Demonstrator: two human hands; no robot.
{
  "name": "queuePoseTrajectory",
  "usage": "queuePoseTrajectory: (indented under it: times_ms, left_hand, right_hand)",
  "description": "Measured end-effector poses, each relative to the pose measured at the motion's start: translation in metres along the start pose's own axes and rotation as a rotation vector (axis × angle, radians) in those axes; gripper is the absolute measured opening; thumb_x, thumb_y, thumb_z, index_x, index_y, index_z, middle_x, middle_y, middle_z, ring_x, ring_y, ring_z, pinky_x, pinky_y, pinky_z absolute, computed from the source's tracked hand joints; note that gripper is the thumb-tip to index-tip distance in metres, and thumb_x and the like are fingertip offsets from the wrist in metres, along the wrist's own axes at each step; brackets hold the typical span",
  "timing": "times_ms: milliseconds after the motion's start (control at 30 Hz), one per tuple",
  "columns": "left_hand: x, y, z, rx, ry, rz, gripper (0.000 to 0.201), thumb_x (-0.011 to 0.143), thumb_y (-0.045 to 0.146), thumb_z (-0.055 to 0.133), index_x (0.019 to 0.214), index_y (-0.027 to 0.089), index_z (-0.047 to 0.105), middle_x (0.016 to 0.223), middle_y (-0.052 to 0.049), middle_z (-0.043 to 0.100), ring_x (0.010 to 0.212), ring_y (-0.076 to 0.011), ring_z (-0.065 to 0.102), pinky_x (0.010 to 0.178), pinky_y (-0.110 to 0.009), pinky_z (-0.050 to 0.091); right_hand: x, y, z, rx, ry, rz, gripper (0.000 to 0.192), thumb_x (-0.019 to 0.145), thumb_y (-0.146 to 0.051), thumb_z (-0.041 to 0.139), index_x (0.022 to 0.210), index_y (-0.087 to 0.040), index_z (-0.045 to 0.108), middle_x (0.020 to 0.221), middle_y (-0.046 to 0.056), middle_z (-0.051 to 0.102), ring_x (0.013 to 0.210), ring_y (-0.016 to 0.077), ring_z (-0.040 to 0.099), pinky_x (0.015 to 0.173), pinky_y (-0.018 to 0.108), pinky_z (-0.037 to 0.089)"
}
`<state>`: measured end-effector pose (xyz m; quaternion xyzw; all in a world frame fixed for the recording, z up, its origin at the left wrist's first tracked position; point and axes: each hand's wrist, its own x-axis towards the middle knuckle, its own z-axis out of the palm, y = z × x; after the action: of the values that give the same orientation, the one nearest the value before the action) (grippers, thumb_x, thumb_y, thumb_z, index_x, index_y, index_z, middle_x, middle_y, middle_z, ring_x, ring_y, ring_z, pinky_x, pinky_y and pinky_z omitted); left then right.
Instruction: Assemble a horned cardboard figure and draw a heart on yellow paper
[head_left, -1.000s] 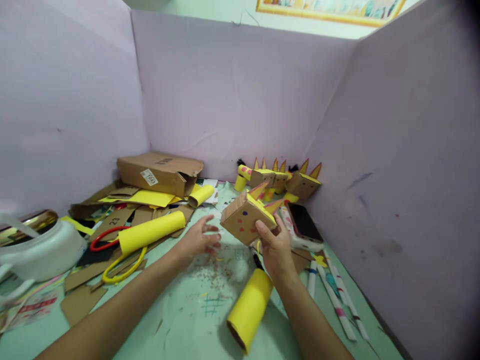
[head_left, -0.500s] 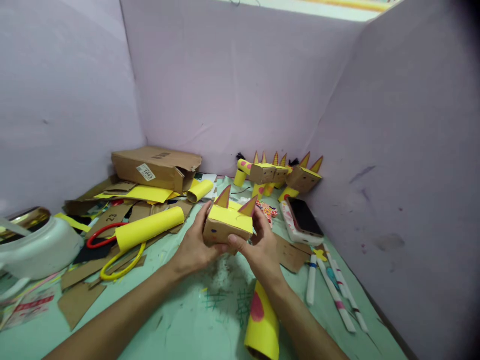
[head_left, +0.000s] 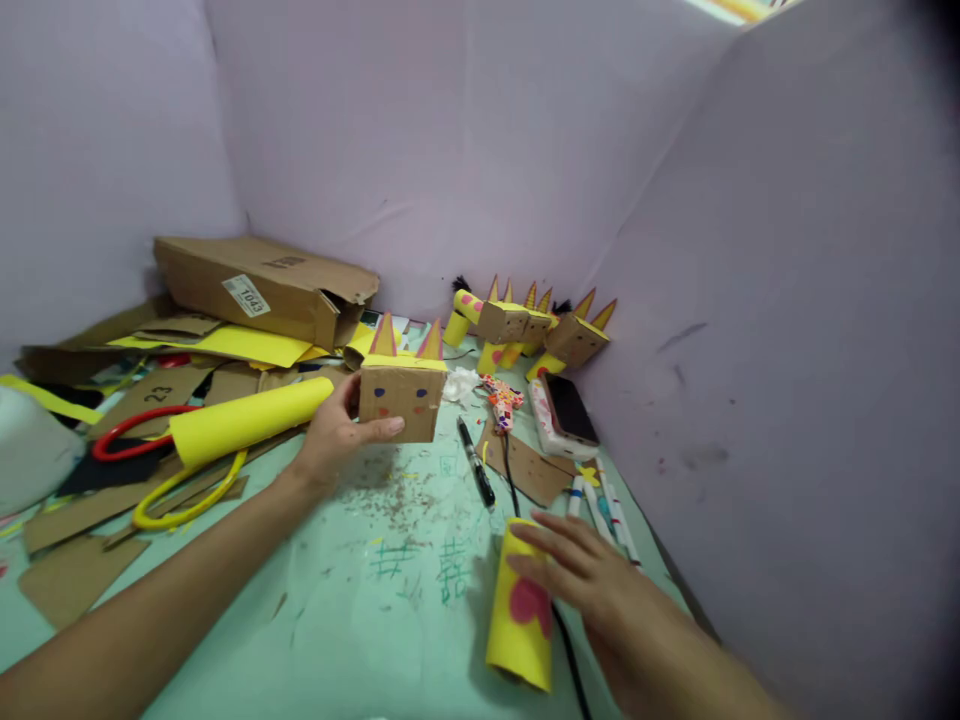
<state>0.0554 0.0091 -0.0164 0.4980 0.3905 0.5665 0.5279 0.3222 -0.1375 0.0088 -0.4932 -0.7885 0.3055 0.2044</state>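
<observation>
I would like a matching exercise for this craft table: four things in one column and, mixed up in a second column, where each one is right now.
Things:
1. cardboard animal head
2. yellow tube with pink spot
3. black marker
4. phone

Places:
A. lying on the table between the two hands
B. held up in the left hand
C. by the right wall, screen up
D. under the fingers of the right hand

Pairs: 1-B, 2-D, 3-A, 4-C
</observation>
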Motion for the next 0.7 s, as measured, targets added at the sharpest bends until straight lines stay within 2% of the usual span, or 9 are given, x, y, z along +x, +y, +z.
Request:
queuePoseTrajectory:
  times_ms: [100, 167, 233, 300, 400, 467, 567, 633, 700]
  left_hand:
    - [-0.003, 0.001, 0.003, -0.003, -0.017, -0.020, 0.066, 0.049, 0.024, 0.078, 0.110, 0.016, 0.053, 0.104, -0.009, 0.064, 0.095, -0.0281, 0.059, 0.079, -0.039, 0.049]
    - [-0.004, 0.002, 0.004, -0.008, -0.015, -0.026, 0.067, 0.047, 0.023, 0.078, 0.109, 0.015, 0.053, 0.103, -0.009, 0.064, 0.095, -0.0289, 0.059, 0.078, -0.039, 0.049]
    - [-0.004, 0.002, 0.004, -0.016, 0.002, -0.025, 0.067, 0.047, 0.023, 0.078, 0.108, 0.015, 0.054, 0.102, -0.009, 0.064, 0.094, -0.0285, 0.059, 0.077, -0.038, 0.049]
    - [-0.003, 0.002, 0.002, -0.032, 0.020, -0.015, 0.066, 0.047, 0.024, 0.079, 0.107, 0.016, 0.054, 0.101, -0.008, 0.064, 0.093, -0.0267, 0.059, 0.076, -0.035, 0.049]
    - [0.000, 0.006, -0.003, -0.068, 0.057, 0.011, 0.063, 0.047, 0.024, 0.080, 0.104, 0.016, 0.055, 0.098, -0.006, 0.065, 0.089, -0.0242, 0.060, 0.075, -0.033, 0.049]
    - [0.003, 0.012, -0.007, -0.098, 0.103, 0.027, 0.062, 0.047, 0.023, 0.080, 0.103, 0.016, 0.055, 0.096, -0.006, 0.065, 0.087, -0.0236, 0.061, 0.075, -0.033, 0.049]
    - [0.006, 0.020, -0.012, -0.144, 0.175, 0.056, 0.063, 0.047, 0.023, 0.080, 0.104, 0.016, 0.055, 0.094, -0.005, 0.065, 0.083, -0.0221, 0.061, 0.074, -0.033, 0.049]
    - [0.007, 0.022, -0.015, -0.146, 0.198, 0.081, 0.063, 0.048, 0.022, 0.080, 0.105, 0.017, 0.055, 0.093, -0.003, 0.065, 0.081, -0.0209, 0.061, 0.073, -0.033, 0.049]
    - [0.007, 0.020, -0.016, -0.110, 0.198, 0.105, 0.062, 0.048, 0.022, 0.080, 0.104, 0.018, 0.054, 0.092, -0.003, 0.065, 0.080, -0.0205, 0.061, 0.073, -0.033, 0.049]
  right_hand:
    - [0.000, 0.003, 0.016, -0.094, -0.162, -0.045, 0.073, 0.057, -0.008, 0.068, 0.123, -0.034, 0.052, 0.138, 0.001, 0.041, 0.129, 0.0381, 0.029, 0.106, 0.057, -0.004]
    - [0.008, 0.002, 0.023, -0.178, -0.246, -0.126, 0.075, 0.058, -0.008, 0.067, 0.126, -0.032, 0.047, 0.138, 0.002, 0.042, 0.130, 0.0355, 0.028, 0.107, 0.053, -0.006]
    - [0.019, -0.003, 0.025, -0.283, -0.253, -0.188, 0.057, 0.065, -0.008, 0.061, 0.117, -0.028, 0.054, 0.127, 0.004, 0.055, 0.127, 0.0318, 0.035, 0.108, 0.053, -0.003]
    - [0.030, -0.013, 0.022, -0.383, -0.240, -0.219, 0.037, 0.067, -0.009, 0.058, 0.101, -0.023, 0.058, 0.105, 0.005, 0.065, 0.112, 0.0284, 0.050, 0.107, 0.054, 0.004]
    - [0.048, -0.027, 0.017, -0.411, -0.236, -0.210, 0.033, 0.060, -0.010, 0.060, 0.091, -0.020, 0.057, 0.087, 0.003, 0.060, 0.085, 0.0210, 0.056, 0.100, 0.050, 0.026]
    - [0.065, -0.031, 0.020, -0.270, -0.147, -0.210, 0.037, 0.053, -0.007, 0.059, 0.088, -0.020, 0.055, 0.087, 0.003, 0.056, 0.081, 0.0193, 0.053, 0.083, 0.038, 0.042]
    - [0.099, -0.024, 0.036, 0.176, 0.151, -0.121, 0.033, 0.059, -0.012, 0.058, 0.088, -0.020, 0.045, 0.080, -0.001, 0.053, 0.071, 0.0154, 0.052, 0.063, 0.027, 0.044]
    - [0.122, -0.014, 0.051, 0.399, 0.321, -0.005, 0.033, 0.060, -0.015, 0.060, 0.088, -0.021, 0.043, 0.076, -0.003, 0.052, 0.067, 0.0145, 0.052, 0.062, 0.026, 0.043]
    - [0.139, -0.004, 0.065, 0.447, 0.463, 0.065, 0.036, 0.059, -0.015, 0.063, 0.090, -0.020, 0.044, 0.075, -0.003, 0.053, 0.067, 0.0154, 0.052, 0.063, 0.027, 0.042]
